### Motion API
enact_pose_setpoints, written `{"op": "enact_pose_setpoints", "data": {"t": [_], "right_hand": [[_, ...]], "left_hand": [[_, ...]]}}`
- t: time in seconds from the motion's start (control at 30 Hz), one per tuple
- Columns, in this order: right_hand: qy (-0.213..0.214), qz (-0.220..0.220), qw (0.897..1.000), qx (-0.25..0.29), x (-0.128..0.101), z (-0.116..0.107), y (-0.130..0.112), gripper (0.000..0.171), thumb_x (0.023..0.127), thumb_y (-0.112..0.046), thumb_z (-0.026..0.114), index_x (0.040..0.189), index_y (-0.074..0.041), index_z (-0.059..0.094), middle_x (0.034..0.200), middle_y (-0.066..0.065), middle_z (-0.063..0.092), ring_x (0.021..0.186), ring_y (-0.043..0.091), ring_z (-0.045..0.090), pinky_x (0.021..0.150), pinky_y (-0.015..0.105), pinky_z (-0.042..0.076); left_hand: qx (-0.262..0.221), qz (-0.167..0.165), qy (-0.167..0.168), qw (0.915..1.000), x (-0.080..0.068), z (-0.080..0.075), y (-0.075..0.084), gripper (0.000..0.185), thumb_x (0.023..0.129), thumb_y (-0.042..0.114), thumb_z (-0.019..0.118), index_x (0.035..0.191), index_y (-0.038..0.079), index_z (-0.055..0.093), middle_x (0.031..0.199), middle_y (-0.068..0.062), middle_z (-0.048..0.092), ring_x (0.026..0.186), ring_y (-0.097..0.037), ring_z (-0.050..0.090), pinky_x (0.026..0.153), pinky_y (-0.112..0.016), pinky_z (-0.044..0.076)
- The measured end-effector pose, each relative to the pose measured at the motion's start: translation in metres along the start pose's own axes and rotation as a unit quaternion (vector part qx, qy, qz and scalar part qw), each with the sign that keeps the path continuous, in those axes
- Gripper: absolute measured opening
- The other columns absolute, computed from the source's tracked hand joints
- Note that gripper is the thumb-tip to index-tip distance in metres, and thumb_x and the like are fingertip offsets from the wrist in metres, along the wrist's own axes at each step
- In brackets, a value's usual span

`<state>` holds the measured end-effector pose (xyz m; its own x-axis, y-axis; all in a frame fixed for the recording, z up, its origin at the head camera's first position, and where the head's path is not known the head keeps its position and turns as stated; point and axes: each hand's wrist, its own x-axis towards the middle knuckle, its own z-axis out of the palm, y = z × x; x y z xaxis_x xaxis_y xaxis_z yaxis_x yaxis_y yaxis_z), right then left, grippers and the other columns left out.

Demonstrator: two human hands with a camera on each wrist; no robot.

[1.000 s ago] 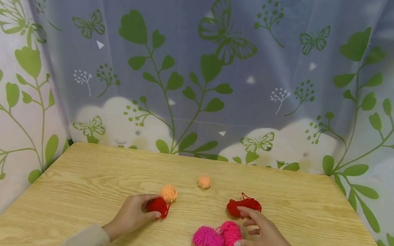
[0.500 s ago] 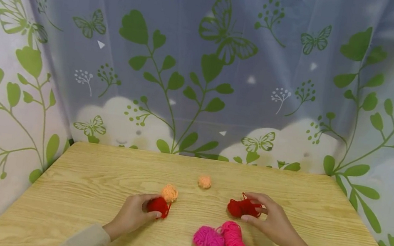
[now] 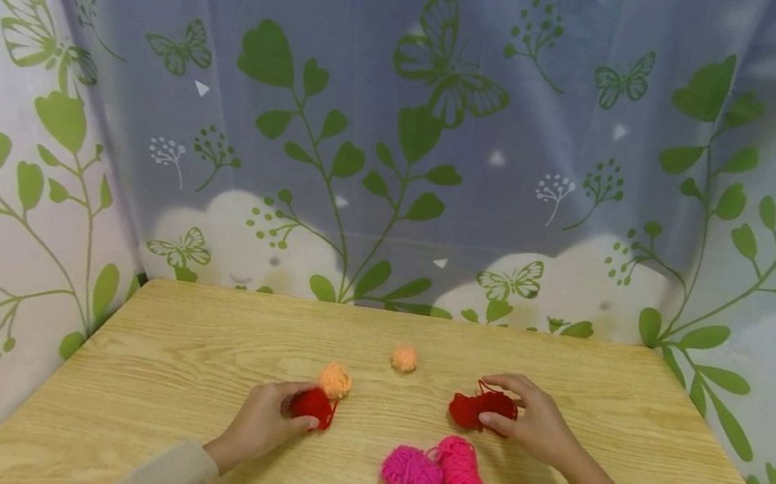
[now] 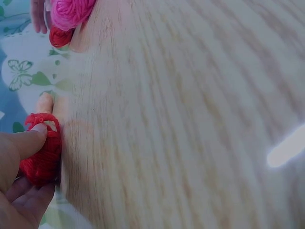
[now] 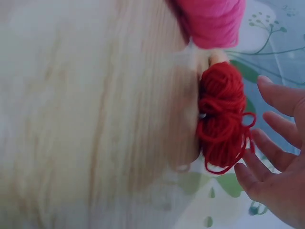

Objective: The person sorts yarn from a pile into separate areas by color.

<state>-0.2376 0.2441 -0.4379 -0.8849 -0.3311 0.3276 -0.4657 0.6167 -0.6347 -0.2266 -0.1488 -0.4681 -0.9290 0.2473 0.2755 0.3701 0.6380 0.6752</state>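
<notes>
My left hand (image 3: 261, 423) holds a small red ball of yarn (image 3: 313, 408), thumb on the near side and fingers on the far side. In the left wrist view the thumb lies across this red yarn (image 4: 45, 155). My right hand (image 3: 540, 429) is at the right end of a red skein of yarn (image 3: 481, 410), pinched in at its middle, with a loose loop on top. The right wrist view has the right hand's fingers (image 5: 274, 148) spread beside the red skein (image 5: 221, 119), fingertips right at its edge.
An orange yarn ball (image 3: 335, 381) sits just behind the left red ball, and a smaller orange ball (image 3: 404, 359) lies farther back. Magenta yarn (image 3: 413, 478) and a hot pink skein (image 3: 464, 480) lie side by side near the front of the wooden table (image 3: 195, 339). A patterned curtain (image 3: 348, 104) hangs behind.
My right hand has moved from over the pink skein back to the red skein's right end, its thumb now over the red yarn. The left hand stays on its red ball.
</notes>
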Motion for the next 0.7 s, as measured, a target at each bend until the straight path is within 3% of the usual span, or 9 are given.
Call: {"op": "enact_pose_setpoints", "data": {"t": [0.43, 0.7], "right_hand": [[-0.071, 0.036, 0.996, -0.041, 0.009, 0.006, 0.020, 0.041, 0.081, -0.018, 0.077, 0.117, -0.003, 0.066, 0.118, 0.018, 0.063, 0.106, 0.036, 0.059, 0.088, 0.046, 0.051], [-0.088, 0.056, 0.994, -0.037, 0.011, 0.008, 0.023, 0.036, 0.081, -0.016, 0.077, 0.114, -0.004, 0.068, 0.114, 0.018, 0.064, 0.104, 0.035, 0.059, 0.086, 0.046, 0.050]], "left_hand": [[-0.007, -0.015, -0.010, 0.9998, 0.001, -0.001, 0.002, 0.046, 0.074, 0.013, 0.082, 0.116, 0.000, 0.068, 0.111, -0.019, 0.068, 0.099, -0.029, 0.066, 0.075, -0.030, 0.057], [-0.009, -0.017, -0.010, 0.9998, 0.001, -0.001, 0.002, 0.046, 0.074, 0.013, 0.082, 0.116, 0.001, 0.068, 0.111, -0.019, 0.068, 0.099, -0.029, 0.066, 0.075, -0.030, 0.057]]}}
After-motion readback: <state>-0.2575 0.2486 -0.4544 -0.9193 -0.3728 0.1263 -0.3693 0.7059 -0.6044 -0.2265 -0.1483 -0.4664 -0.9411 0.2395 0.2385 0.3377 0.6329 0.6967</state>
